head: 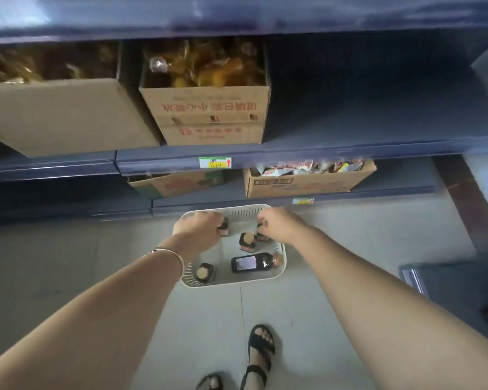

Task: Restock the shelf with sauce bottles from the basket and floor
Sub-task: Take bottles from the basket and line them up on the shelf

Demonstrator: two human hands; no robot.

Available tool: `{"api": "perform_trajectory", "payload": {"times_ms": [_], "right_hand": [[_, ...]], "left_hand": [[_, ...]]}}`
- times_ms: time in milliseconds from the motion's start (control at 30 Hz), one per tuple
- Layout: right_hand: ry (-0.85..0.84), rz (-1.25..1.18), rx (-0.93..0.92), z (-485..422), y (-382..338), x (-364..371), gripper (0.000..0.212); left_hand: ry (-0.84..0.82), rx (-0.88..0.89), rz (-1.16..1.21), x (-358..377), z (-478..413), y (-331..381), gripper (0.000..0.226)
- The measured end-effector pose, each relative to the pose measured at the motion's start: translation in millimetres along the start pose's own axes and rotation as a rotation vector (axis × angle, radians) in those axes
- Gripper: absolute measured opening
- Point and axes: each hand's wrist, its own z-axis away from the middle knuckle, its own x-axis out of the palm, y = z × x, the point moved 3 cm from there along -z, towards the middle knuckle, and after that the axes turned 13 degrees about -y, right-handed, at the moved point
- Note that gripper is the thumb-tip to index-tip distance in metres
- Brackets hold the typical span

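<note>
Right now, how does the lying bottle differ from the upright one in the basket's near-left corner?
The lying bottle rests on its side, label up; the corner bottle stands upright, showing mostly its cap. The lying bottle's cap points right; the corner bottle's points up. Both are dark with tan caps.

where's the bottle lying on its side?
Head view: the lying bottle is in the white basket's near-right corner, cap toward the right wall, right of an upright bottle.
</note>
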Motion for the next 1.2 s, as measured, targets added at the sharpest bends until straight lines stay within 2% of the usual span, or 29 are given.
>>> {"api": "perform_trajectory", "payload": {"times_ms": [133,300,600,667,800,900,1033,1200], "right_hand": [[-0.067,-0.008,-0.012,-68,4,17,0.03],[-0.085,-0.056,0.038,-142,26,67,0.033],[0.008,-0.097,0.066,-230,73,140,0.06],[0.016,-0.128,0.059,-240,80,149,0.064],[0.128,-0.351,0.056,-251,93,163,0.061],[0.141,-0.526,0.017,-259,98,173,0.066],[0.128,-0.657,-0.016,-275,101,186,0.073],[0.224,-0.59,-0.044,-286,99,187,0.053]], "left_hand": [[-0.039,-0.011,0.008,22,-62,-13,0.032],[-0.078,-0.007,0.078,77,-139,-32,0.043],[0.042,0.002,0.358,141,-253,-57,0.074],[0.052,0.01,0.417,145,-268,-57,0.07],[0.184,-0.033,0.612,150,-281,-64,0.043],[0.194,0.035,0.715,157,-291,-65,0.048],[0.079,0.115,0.72,173,-302,-61,0.053],[0.043,0.155,0.742,183,-306,-53,0.055]]}}
